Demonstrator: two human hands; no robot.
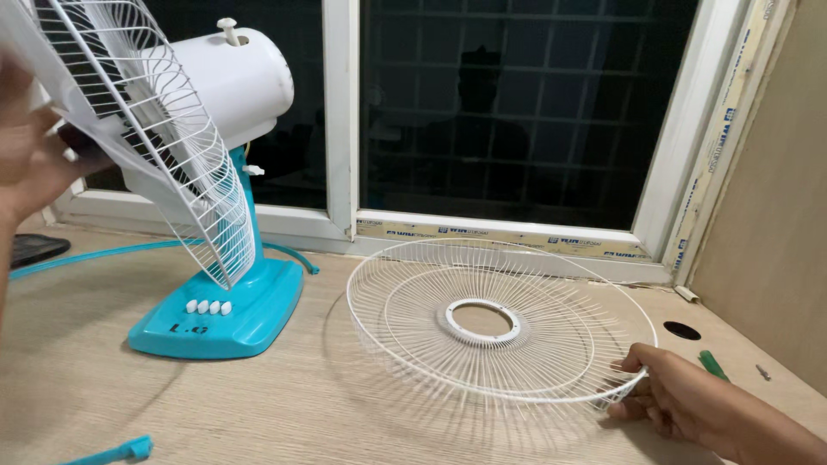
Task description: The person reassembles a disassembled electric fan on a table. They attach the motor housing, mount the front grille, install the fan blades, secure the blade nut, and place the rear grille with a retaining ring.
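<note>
the loose white wire fan guard (495, 323) lies flat on the pale wooden table (345, 413), right of centre in the view. it is a shallow round dish of thin radial wires running from a flat white plastic ring at its middle out to a thicker outer rim, with one more wire circle partway between. the table grain shows through the open hub and between the wires. its far edge comes near the window sill (517, 245) at 12 o'clock.

the right hand (668, 396) grips the guard's rim at about 4 o'clock on the circle; the thumb lies over the top of the rim and the fingers are curled together beneath it, pinching the edge.

the left hand (30, 146) is at 9 o'clock in the view, blurred, its fingers loosely spread and touching the front of the second wire guard (164, 146), which is still mounted on the fan (224, 198). whether it clasps the wires i cannot tell.

the fan stands at 10 o'clock from the loose guard, well apart from it: white motor housing, teal neck and teal base with a row of white buttons. a teal cord (103, 251) runs behind the base. a small teal piece (121, 450) lies at 7 o'clock near the table edge, a green tool (712, 364) just beyond the right hand, and a round hole (682, 331) in the table near it.
</note>
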